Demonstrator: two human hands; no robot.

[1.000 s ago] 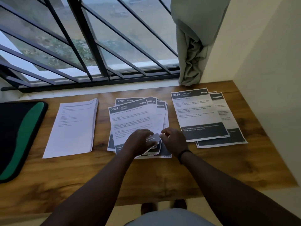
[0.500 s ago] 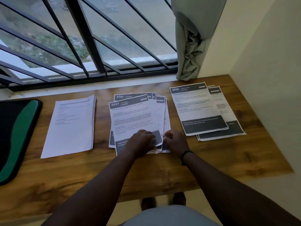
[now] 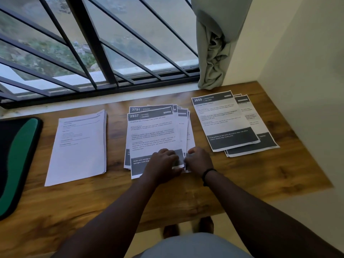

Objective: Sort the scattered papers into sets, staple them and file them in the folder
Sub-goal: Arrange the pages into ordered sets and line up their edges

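So nearest the camera, both forearms reach out over a wooden desk point(image 3: 260, 175), and a pair of feet show on the floor under its near edge. The left hand point(image 3: 163, 164) lies on the near right corner of the middle stack point(image 3: 154, 135), fingers bent over the dark footer of the top sheet, the one headed 2937 KITCHEN. The right hand point(image 3: 199, 160), with a dark band point(image 3: 207, 173) on its wrist, sits just beside it at that same corner, fingers curled at the stack's right edge. It looks like both are pinching the corner, though the blur there makes it hard to be sure how many sheets each one has.

That middle stack is fanned out, with a 3791 KITCHEN sheet poking out behind the top one. Left of it is a neater plain stack point(image 3: 78, 146) with mostly white pages. Right of it, well apart from the hands, is the 2659 stack point(image 3: 223, 120), LIVING ROOM header on top, other sheets peeking out to its right.

A black and green folder point(image 3: 16, 161) lies at the far left edge of the desk.

Farther back, a barred window point(image 3: 93, 53) runs along the wall, with a grey-green curtain point(image 3: 214, 53) bunched at its right end.
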